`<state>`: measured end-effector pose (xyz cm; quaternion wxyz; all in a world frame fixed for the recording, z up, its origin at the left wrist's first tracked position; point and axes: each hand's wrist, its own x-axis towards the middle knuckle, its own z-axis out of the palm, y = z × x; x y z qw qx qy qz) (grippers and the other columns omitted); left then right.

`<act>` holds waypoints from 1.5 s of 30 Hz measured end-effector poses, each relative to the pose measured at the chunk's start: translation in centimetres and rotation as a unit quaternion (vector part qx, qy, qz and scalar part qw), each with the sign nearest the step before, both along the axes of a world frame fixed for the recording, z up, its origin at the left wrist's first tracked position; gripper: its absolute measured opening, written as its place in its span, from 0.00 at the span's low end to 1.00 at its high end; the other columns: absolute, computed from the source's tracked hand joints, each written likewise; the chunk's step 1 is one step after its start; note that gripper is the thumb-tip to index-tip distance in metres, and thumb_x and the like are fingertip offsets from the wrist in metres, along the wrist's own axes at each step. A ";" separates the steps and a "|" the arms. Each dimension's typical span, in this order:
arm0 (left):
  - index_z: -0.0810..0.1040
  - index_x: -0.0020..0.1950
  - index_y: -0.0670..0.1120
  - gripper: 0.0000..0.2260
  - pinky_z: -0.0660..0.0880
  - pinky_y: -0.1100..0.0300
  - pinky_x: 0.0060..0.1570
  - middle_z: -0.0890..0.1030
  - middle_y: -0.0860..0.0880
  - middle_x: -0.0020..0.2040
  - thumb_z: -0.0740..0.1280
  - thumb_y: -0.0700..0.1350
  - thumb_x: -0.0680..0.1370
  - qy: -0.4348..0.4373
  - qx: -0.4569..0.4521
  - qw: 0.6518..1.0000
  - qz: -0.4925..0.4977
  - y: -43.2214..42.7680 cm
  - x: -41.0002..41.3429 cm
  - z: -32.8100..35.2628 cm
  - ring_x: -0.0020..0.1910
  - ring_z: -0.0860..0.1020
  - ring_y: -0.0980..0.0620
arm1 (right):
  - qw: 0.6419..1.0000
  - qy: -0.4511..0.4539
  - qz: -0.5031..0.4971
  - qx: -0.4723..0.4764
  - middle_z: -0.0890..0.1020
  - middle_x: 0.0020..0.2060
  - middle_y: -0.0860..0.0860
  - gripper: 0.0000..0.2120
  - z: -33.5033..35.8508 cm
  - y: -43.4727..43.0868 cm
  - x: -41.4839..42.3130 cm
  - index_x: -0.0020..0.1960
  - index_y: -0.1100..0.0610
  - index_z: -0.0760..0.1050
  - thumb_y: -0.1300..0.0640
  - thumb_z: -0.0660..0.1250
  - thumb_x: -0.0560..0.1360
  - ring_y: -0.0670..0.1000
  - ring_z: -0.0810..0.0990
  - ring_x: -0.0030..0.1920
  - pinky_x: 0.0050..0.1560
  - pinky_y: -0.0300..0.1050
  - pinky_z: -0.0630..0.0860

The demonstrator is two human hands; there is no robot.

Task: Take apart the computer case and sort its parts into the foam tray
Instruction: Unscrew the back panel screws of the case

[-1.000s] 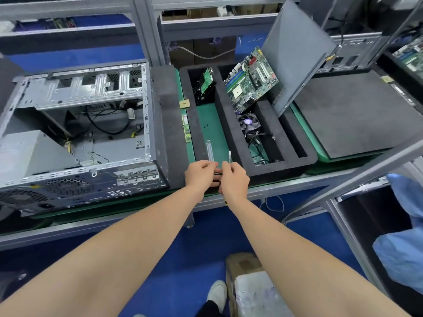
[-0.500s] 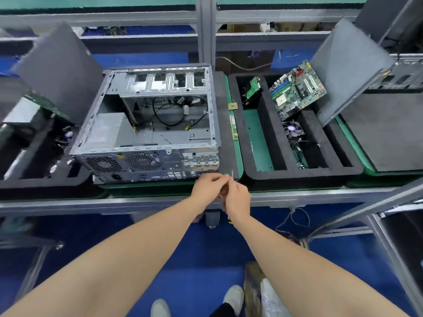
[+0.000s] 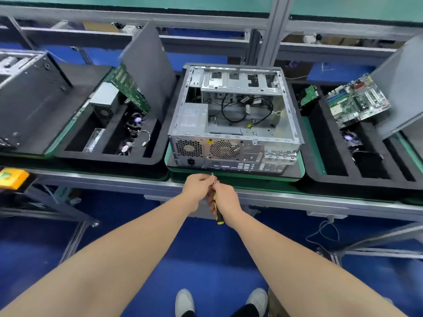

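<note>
An open grey computer case (image 3: pixel 233 124) lies on its side on a dark foam pad in the middle of the bench, rear panel toward me, with loose cables and a power supply inside. My right hand (image 3: pixel 225 196) grips a yellow-and-black screwdriver (image 3: pixel 218 216) just in front of the case. My left hand (image 3: pixel 199 186) pinches the screwdriver's metal tip. A black foam tray (image 3: pixel 338 177) at the right holds a motherboard (image 3: pixel 357 104), a drive and a fan.
Another foam tray (image 3: pixel 105 154) at the left holds a power supply, a board, fans and a leaning grey panel (image 3: pixel 148 72). A closed black case (image 3: pixel 27 94) sits far left. A yellow box (image 3: pixel 11 177) is on the bench's rail. A metal frame stands behind.
The view has swung left, so the case is now centred and the left tray has come into sight. Both hands stay together on the screwdriver in front of the case.
</note>
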<state>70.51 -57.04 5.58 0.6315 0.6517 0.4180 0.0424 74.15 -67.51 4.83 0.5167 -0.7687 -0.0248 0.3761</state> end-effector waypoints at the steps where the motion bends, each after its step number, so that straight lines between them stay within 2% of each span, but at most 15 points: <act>1: 0.85 0.57 0.44 0.09 0.81 0.55 0.47 0.86 0.47 0.49 0.69 0.47 0.81 -0.002 -0.014 1.000 0.018 0.8 -0.6 -0.1 0.44 0.82 0.51 | 1.000 0.011 0.004 0.013 0.83 0.32 0.56 0.21 0.2 0.7 -0.6 0.46 0.59 0.79 0.48 0.54 0.85 0.53 0.79 0.27 0.28 0.46 0.76; 3: 0.83 0.59 0.44 0.09 0.81 0.52 0.51 0.86 0.46 0.50 0.69 0.46 0.81 -0.006 -0.036 0.999 0.038 2.2 -1.3 -0.3 0.44 0.82 0.50 | 0.998 0.043 0.011 0.040 0.82 0.37 0.59 0.18 0.6 1.9 -1.6 0.53 0.60 0.78 0.49 0.55 0.86 0.56 0.80 0.29 0.31 0.49 0.80; 5: 0.83 0.60 0.44 0.10 0.81 0.52 0.51 0.85 0.46 0.51 0.68 0.45 0.82 -0.013 -0.054 0.998 0.041 3.3 -1.7 -0.3 0.45 0.82 0.49 | 0.995 0.075 0.013 0.060 0.82 0.39 0.60 0.18 0.9 2.7 -2.2 0.56 0.60 0.77 0.48 0.54 0.87 0.58 0.82 0.31 0.33 0.52 0.83; 9: 0.81 0.63 0.46 0.11 0.81 0.51 0.49 0.85 0.46 0.52 0.68 0.43 0.82 -0.041 -0.090 0.995 0.025 4.3 -1.4 -0.2 0.45 0.83 0.47 | 0.996 0.069 0.015 0.050 0.85 0.43 0.60 0.16 0.8 3.4 -2.5 0.58 0.55 0.77 0.49 0.54 0.87 0.61 0.85 0.34 0.37 0.59 0.86; 14: 0.82 0.59 0.46 0.07 0.80 0.60 0.33 0.87 0.49 0.42 0.69 0.42 0.81 -0.033 -0.132 0.991 0.011 4.8 -0.5 -0.5 0.34 0.84 0.54 | 0.997 0.055 -0.009 0.047 0.86 0.41 0.57 0.13 0.3 3.1 -2.1 0.56 0.53 0.78 0.54 0.54 0.86 0.60 0.85 0.33 0.35 0.58 0.85; 18: 0.82 0.56 0.46 0.06 0.80 0.61 0.33 0.87 0.51 0.39 0.71 0.44 0.80 -0.025 -0.150 0.988 0.014 5.1 -0.1 -1.1 0.31 0.83 0.57 | 0.998 0.041 -0.008 0.042 0.86 0.43 0.57 0.13 0.0 3.3 -1.7 0.55 0.53 0.78 0.56 0.55 0.86 0.60 0.85 0.33 0.34 0.57 0.85; 24: 0.83 0.53 0.46 0.04 0.82 0.60 0.36 0.88 0.50 0.41 0.71 0.44 0.80 -0.031 -0.153 0.988 0.008 5.6 0.1 -1.6 0.30 0.83 0.58 | 0.998 0.036 -0.005 0.053 0.85 0.44 0.59 0.12 -0.6 3.4 -1.6 0.56 0.54 0.78 0.56 0.55 0.86 0.59 0.85 0.33 0.32 0.52 0.83; 28: 0.83 0.53 0.45 0.04 0.83 0.60 0.37 0.88 0.48 0.42 0.71 0.43 0.80 -0.034 -0.163 0.986 0.008 5.6 0.2 -1.6 0.33 0.84 0.57 | 0.993 0.069 -0.022 0.088 0.84 0.45 0.59 0.12 -0.8 3.2 -1.5 0.59 0.57 0.77 0.56 0.56 0.87 0.58 0.85 0.34 0.33 0.52 0.84; 33: 0.83 0.54 0.41 0.06 0.80 0.59 0.32 0.88 0.45 0.43 0.70 0.41 0.80 -0.045 -0.168 0.985 0.006 5.7 0.3 -1.2 0.36 0.85 0.52 | 0.965 0.188 -0.026 0.183 0.85 0.52 0.61 0.13 0.0 2.8 -1.0 0.65 0.62 0.78 0.60 0.57 0.87 0.58 0.85 0.41 0.46 0.56 0.86; 36: 0.83 0.53 0.41 0.05 0.80 0.56 0.31 0.88 0.45 0.43 0.70 0.41 0.80 -0.039 -0.190 0.981 0.013 5.7 0.4 -1.0 0.37 0.85 0.50 | 0.938 0.270 -0.009 0.218 0.83 0.63 0.63 0.17 0.5 2.2 -0.5 0.72 0.62 0.76 0.63 0.58 0.86 0.63 0.83 0.56 0.62 0.63 0.81; 38: 0.83 0.52 0.42 0.04 0.82 0.52 0.35 0.88 0.46 0.44 0.70 0.41 0.80 -0.032 -0.200 0.979 0.018 5.8 0.5 -0.9 0.39 0.86 0.48 | 0.933 0.290 0.002 0.214 0.81 0.68 0.64 0.18 0.6 1.9 0.0 0.74 0.61 0.74 0.65 0.57 0.86 0.66 0.81 0.65 0.68 0.69 0.76; 40: 0.84 0.53 0.42 0.04 0.83 0.52 0.37 0.88 0.46 0.44 0.70 0.40 0.80 -0.031 -0.205 0.978 0.018 5.8 0.5 -0.9 0.40 0.86 0.48 | 0.937 0.286 0.013 0.199 0.82 0.66 0.64 0.18 0.6 1.8 0.4 0.74 0.60 0.74 0.66 0.56 0.87 0.66 0.81 0.66 0.66 0.69 0.78; 43: 0.84 0.53 0.42 0.04 0.82 0.55 0.35 0.88 0.46 0.44 0.70 0.40 0.80 -0.034 -0.209 0.977 0.018 6.0 0.6 -1.0 0.39 0.86 0.50 | 0.953 0.253 0.023 0.167 0.85 0.61 0.62 0.16 0.5 2.2 0.5 0.71 0.60 0.74 0.67 0.56 0.87 0.64 0.86 0.58 0.53 0.62 0.84; 45: 0.84 0.53 0.42 0.04 0.82 0.57 0.34 0.88 0.46 0.44 0.71 0.40 0.80 -0.033 -0.209 0.977 0.022 6.0 0.6 -1.0 0.38 0.86 0.52 | 0.960 0.233 0.017 0.155 0.87 0.57 0.62 0.15 0.3 2.4 0.4 0.68 0.61 0.75 0.68 0.57 0.86 0.63 0.88 0.53 0.49 0.60 0.85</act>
